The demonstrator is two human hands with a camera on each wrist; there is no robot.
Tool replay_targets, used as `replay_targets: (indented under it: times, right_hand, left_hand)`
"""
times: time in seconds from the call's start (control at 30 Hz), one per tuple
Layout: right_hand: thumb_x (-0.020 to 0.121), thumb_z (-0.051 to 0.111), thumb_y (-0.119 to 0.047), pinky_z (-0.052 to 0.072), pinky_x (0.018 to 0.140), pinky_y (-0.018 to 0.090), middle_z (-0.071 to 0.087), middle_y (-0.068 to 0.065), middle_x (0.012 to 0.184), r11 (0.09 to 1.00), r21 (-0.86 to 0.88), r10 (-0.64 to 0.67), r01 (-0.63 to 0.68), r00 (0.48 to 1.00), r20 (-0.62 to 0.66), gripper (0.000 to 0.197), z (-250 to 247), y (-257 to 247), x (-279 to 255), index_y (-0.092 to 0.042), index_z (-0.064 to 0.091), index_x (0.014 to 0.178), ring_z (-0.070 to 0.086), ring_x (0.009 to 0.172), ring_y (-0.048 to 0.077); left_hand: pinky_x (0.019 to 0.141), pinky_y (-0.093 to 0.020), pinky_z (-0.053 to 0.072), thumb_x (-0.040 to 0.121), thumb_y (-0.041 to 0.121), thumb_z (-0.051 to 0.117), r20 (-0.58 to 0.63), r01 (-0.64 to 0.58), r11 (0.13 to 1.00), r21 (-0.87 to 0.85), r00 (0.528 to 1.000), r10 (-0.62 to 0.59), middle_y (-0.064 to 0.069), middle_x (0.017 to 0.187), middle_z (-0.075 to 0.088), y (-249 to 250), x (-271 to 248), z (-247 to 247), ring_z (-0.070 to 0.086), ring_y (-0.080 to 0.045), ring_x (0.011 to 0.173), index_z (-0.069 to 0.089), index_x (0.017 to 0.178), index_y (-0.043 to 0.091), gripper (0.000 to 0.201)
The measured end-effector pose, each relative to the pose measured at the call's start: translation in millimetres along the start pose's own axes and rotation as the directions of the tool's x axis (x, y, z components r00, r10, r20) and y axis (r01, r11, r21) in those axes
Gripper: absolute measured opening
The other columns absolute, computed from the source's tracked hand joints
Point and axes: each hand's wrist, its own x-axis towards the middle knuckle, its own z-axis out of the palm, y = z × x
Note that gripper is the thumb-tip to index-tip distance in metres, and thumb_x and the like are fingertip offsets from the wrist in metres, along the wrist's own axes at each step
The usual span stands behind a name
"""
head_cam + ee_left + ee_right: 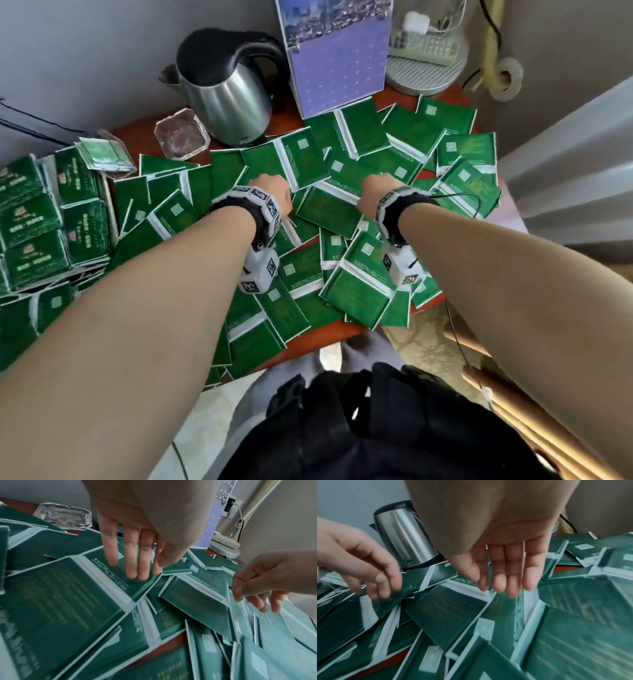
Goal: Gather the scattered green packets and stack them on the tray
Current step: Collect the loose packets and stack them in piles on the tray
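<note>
Nearest the person, green packets point(356, 291) lay scattered and overlapping over the red-brown table point(298, 346), reaching its front edge. Above the middle of the heap, the left hand point(272, 195) and right hand point(375, 192) hovered side by side, palms down, fingers straight and holding nothing; whether the fingertips touched the packets could not be told. At the left, more packets sat in neat stacks point(44, 219); the tray beneath could not be made out. Farther back stood a steel kettle point(226, 92), a glass ashtray point(181, 137) and a calendar point(337, 54).
</note>
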Motion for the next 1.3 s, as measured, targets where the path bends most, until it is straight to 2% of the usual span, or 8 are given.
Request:
replay_targets:
  times: [0.13, 0.33, 0.43, 0.6, 0.77, 0.9, 1.17, 1.3]
  right_hand:
    - [0.094, 0.055, -0.016, 0.053, 0.079, 0.043, 0.057, 0.015, 0.114, 0.998, 0.04, -0.036, 0.043, 0.988, -0.152, 0.027, -11.7, -7.7, 22.9, -0.009, 0.056, 0.119, 0.059, 0.101, 0.035]
    - [0.085, 0.072, -0.048, 0.046, 0.096, 0.051, 0.042, 0.015, 0.136, 0.995, -0.087, -0.06, 0.048, 0.989, -0.133, 0.077, 2.9, -14.0, 52.9, -0.011, 0.036, 0.142, 0.046, 0.124, 0.035]
    - [0.075, 0.073, -0.066, 0.046, 0.094, 0.05, 0.042, 0.016, 0.133, 0.996, -0.08, -0.045, 0.032, 0.986, -0.16, 0.095, 6.9, -11.4, 61.2, -0.011, 0.032, 0.14, 0.046, 0.121, 0.036]
    - [0.064, 0.087, -0.054, 0.044, 0.091, 0.047, 0.046, 0.015, 0.128, 0.999, -0.047, -0.009, 0.003, 0.991, -0.133, 0.097, 2.2, -7.8, 72.3, -0.014, 0.032, 0.135, 0.046, 0.118, 0.034]
    - [0.063, 0.092, -0.041, 0.045, 0.092, 0.048, 0.047, 0.015, 0.127, 1.0, 0.003, 0.008, -0.008, 0.995, -0.095, 0.095, -1.6, -10.6, 77.8, -0.014, 0.033, 0.132, 0.047, 0.119, 0.034]
    - [0.064, 0.093, -0.033, 0.048, 0.087, 0.047, 0.047, 0.014, 0.127, 0.998, 0.051, 0.024, -0.021, 0.997, -0.075, 0.089, -2.4, -11.5, 80.0, -0.014, 0.035, 0.129, 0.049, 0.117, 0.035]
    - [0.071, 0.087, -0.04, 0.039, 0.087, 0.045, 0.063, 0.014, 0.113, 1.0, -0.019, -0.023, 0.021, 0.996, -0.089, 0.081, -2.8, -11.4, 73.2, -0.011, 0.035, 0.126, 0.047, 0.12, 0.035]
    - [0.085, 0.074, -0.033, 0.04, 0.091, 0.045, 0.063, 0.015, 0.11, 0.998, 0.022, -0.05, 0.053, 0.992, -0.118, 0.06, -6.5, -1.8, 56.9, -0.01, 0.039, 0.128, 0.05, 0.118, 0.035]
  left_hand:
    - [0.084, -0.041, 0.054, 0.095, 0.03, 0.059, -0.214, 0.0, 0.998, -0.07, 0.977, -0.015, -0.009, 0.122, 0.058, 0.7, 15.7, -12.5, 0.06, -0.032, 0.107, 0.061, 0.122, 0.019, 0.03]
    - [0.095, -0.05, 0.049, 0.083, 0.057, 0.069, -0.218, -0.001, 0.998, -0.055, 0.976, -0.011, -0.014, 0.158, 0.024, 38.5, 49.4, 6.9, 0.045, -0.037, 0.131, 0.019, 0.154, 0.017, 0.095]
    - [0.083, -0.047, 0.052, 0.085, 0.048, 0.068, -0.252, 0.059, 0.99, -0.125, 0.964, -0.089, -0.018, 0.147, 0.035, 57.9, 57.3, 14.7, 0.052, -0.039, 0.121, 0.02, 0.152, 0.014, 0.089]
    - [0.064, -0.039, 0.041, 0.085, 0.041, 0.068, -0.303, 0.107, 0.991, -0.08, 0.945, -0.126, -0.019, 0.14, 0.038, 65.7, 63.9, 15.6, 0.06, -0.039, 0.106, 0.025, 0.148, 0.01, 0.082]
    - [0.078, -0.039, 0.048, 0.087, 0.041, 0.064, -0.332, 0.072, 0.997, 0.008, 0.941, -0.065, -0.024, 0.143, 0.036, 67.9, 60.9, 18.6, 0.064, -0.033, 0.092, 0.027, 0.147, 0.006, 0.079]
    - [0.065, -0.035, 0.041, 0.092, 0.042, 0.056, -0.38, 0.089, 0.996, 0.013, 0.922, -0.077, -0.023, 0.14, 0.042, 69.2, 64.9, 18.5, 0.066, -0.03, 0.079, 0.032, 0.145, 0.006, 0.069]
    - [0.066, -0.037, 0.038, 0.095, 0.016, 0.059, -0.344, 0.139, 0.977, -0.159, 0.92, -0.187, -0.017, 0.134, 0.046, 63.9, 69.5, 0.8, 0.065, -0.037, 0.102, 0.04, 0.136, 0.006, 0.047]
    - [0.065, -0.04, 0.037, 0.098, 0.005, 0.046, -0.363, 0.082, 0.951, -0.298, 0.912, -0.192, -0.014, 0.132, 0.048, 67.5, 42.9, 0.7, 0.065, -0.041, 0.098, 0.043, 0.13, 0.005, 0.032]
